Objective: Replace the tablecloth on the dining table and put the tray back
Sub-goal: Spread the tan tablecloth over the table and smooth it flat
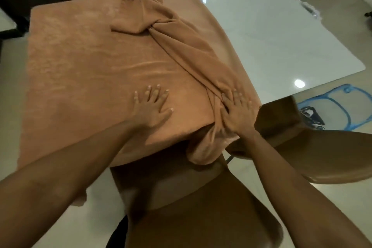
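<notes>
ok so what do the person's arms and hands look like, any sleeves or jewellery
The left hand and right hand are ungloved, on forearms uncovered as far as the frame shows. No sleeves, watch, bracelets or rings are in view.

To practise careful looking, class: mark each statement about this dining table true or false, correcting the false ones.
1. The tablecloth covers the whole table. False: the white top's right part is bare.
2. The left hand lies flat on the tablecloth. True.
3. The right hand is lifted clear of the tablecloth. False: it rests on the bunched fold.
4. A brown chair stands at the near edge. True.
</notes>
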The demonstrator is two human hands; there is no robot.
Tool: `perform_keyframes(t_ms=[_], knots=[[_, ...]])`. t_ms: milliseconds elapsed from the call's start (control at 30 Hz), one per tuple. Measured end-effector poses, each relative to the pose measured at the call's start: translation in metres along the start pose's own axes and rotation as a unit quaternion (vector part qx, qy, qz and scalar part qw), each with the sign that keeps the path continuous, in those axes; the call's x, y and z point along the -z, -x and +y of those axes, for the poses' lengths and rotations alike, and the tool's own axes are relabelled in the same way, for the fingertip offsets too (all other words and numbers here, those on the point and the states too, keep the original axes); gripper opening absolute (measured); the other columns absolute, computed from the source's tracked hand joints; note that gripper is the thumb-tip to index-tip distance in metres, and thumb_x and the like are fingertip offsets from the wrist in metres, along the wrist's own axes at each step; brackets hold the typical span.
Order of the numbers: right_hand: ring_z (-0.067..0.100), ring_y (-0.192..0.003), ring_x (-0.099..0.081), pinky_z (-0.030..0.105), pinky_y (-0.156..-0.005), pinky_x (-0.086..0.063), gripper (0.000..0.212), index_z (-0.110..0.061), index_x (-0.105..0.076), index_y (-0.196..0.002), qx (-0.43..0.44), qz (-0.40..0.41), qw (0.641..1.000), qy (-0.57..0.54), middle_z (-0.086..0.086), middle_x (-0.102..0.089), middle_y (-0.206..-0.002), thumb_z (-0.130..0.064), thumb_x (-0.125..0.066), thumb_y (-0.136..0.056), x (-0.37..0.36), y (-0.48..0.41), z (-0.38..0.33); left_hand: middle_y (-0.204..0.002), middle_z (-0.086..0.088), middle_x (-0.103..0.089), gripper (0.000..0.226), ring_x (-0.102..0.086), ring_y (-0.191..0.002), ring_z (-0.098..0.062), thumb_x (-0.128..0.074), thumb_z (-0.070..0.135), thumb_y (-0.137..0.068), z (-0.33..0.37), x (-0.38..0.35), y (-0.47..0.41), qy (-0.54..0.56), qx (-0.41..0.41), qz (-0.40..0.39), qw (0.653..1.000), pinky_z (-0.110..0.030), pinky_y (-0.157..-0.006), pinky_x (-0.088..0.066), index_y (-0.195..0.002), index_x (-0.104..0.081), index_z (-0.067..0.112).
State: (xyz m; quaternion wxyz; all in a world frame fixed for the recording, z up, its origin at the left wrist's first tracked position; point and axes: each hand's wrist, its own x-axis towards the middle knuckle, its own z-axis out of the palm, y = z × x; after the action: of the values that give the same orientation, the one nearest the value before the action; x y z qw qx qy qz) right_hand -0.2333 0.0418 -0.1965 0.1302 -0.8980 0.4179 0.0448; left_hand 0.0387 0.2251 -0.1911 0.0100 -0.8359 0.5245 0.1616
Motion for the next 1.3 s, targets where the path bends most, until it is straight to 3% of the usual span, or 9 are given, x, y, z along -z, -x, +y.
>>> perform_keyframes(t_ms=[100, 233, 367, 567, 667, 767, 933, 1133, 1300], knots=[[0.022, -0.157, 0.009, 0.051, -0.122, 0.010, 0.069, -0.038, -0.004, -0.162, 0.005, -0.047, 0.998, -0.046, -0.002, 0.008, -0.171, -0.069, -0.009, -0.100, 0.008, 0.001, 0.009, -0.166, 0.004, 0.019, 0.074, 0.017, -0.152, -0.027, -0.022, 0.072, -0.095, 0.015, 0.009, -0.003, 0.009, 0.060, -0.056, 0.997, -0.067, -0.117, 0.006, -0.157, 0.006, 0.042], [0.024, -0.157, 0.004, 0.051, -0.125, 0.003, 0.068, -0.036, -0.007, -0.162, 0.031, -0.081, 0.994, -0.064, 0.002, 0.006, -0.171, -0.065, -0.018, -0.102, 0.018, 0.005, 0.013, -0.168, -0.003, -0.005, 0.068, -0.001, -0.153, -0.033, -0.049, 0.052, -0.095, 0.064, 0.018, 0.001, 0.114, 0.150, -0.007, 0.982, -0.067, -0.117, -0.008, -0.154, -0.024, 0.029], [0.028, -0.157, -0.005, 0.050, -0.126, -0.004, 0.061, -0.034, -0.011, -0.162, 0.052, -0.053, 0.996, -0.056, 0.004, -0.003, -0.171, -0.058, -0.020, -0.106, 0.027, 0.013, 0.007, -0.168, 0.001, -0.005, 0.075, 0.000, -0.154, -0.028, -0.053, 0.056, -0.093, 0.104, 0.001, 0.009, 0.100, 0.125, 0.010, 0.987, -0.064, -0.118, -0.003, -0.157, -0.023, 0.030], [0.028, -0.131, -0.048, 0.046, -0.113, -0.039, 0.048, -0.029, -0.048, -0.143, 0.081, 0.015, 0.996, -0.013, 0.005, -0.050, -0.146, -0.050, -0.037, -0.102, 0.036, 0.008, 0.012, -0.166, -0.004, -0.015, 0.072, -0.006, -0.154, -0.027, -0.051, 0.055, -0.092, 0.136, -0.022, 0.007, 0.141, 0.117, 0.092, 0.979, -0.059, -0.121, -0.003, -0.155, -0.030, 0.027], [0.024, -0.121, -0.050, 0.041, -0.109, -0.041, 0.035, -0.029, -0.057, -0.132, 0.103, 0.005, 0.993, -0.056, 0.003, -0.051, -0.134, -0.041, -0.044, -0.102, 0.039, -0.004, 0.025, -0.166, -0.005, -0.017, 0.074, -0.006, -0.153, -0.027, -0.044, 0.060, -0.089, 0.153, -0.018, -0.011, 0.165, 0.105, 0.116, 0.974, -0.059, -0.120, -0.001, -0.153, -0.032, 0.025], [0.025, -0.125, -0.044, 0.043, -0.114, -0.036, 0.033, -0.033, -0.058, -0.131, 0.121, -0.047, 0.984, -0.122, 0.002, -0.046, -0.139, -0.042, -0.048, -0.101, 0.048, -0.022, 0.035, -0.168, -0.001, -0.007, 0.076, 0.003, -0.154, -0.027, -0.036, 0.069, -0.089, 0.172, -0.012, -0.036, 0.209, 0.138, 0.121, 0.961, -0.060, -0.119, 0.008, -0.155, -0.021, 0.035], [0.024, -0.116, -0.056, 0.033, -0.097, -0.040, 0.038, -0.026, -0.067, -0.121, 0.129, -0.055, 0.980, -0.139, 0.000, -0.057, -0.131, -0.046, -0.053, -0.092, 0.092, -0.054, 0.072, -0.164, -0.004, 0.025, 0.098, 0.025, -0.148, -0.039, -0.055, 0.069, -0.084, 0.177, -0.040, -0.051, 0.042, 0.146, 0.017, 0.988, -0.075, -0.107, 0.014, -0.157, 0.005, 0.043], [0.032, -0.102, -0.060, 0.038, -0.076, -0.046, 0.029, -0.019, -0.067, -0.106, -0.014, 0.037, 0.998, -0.054, 0.006, -0.059, -0.108, -0.031, -0.052, -0.085, 0.145, -0.126, 0.161, -0.168, 0.004, 0.009, 0.070, 0.011, -0.153, -0.025, -0.012, 0.073, -0.094, 0.186, -0.031, -0.059, 0.128, 0.245, 0.091, 0.957, -0.060, -0.112, 0.020, -0.157, -0.005, 0.044], [0.039, -0.111, -0.050, 0.053, -0.094, -0.044, 0.026, -0.013, -0.066, -0.110, -0.057, 0.077, 0.995, 0.030, 0.014, -0.053, -0.117, -0.017, -0.055, -0.086, 0.167, -0.158, 0.224, -0.168, 0.002, 0.003, 0.073, 0.007, -0.153, -0.026, -0.009, 0.071, -0.090, 0.192, -0.027, -0.060, 0.093, 0.274, 0.078, 0.954, -0.064, -0.114, 0.010, -0.157, -0.012, 0.042]])
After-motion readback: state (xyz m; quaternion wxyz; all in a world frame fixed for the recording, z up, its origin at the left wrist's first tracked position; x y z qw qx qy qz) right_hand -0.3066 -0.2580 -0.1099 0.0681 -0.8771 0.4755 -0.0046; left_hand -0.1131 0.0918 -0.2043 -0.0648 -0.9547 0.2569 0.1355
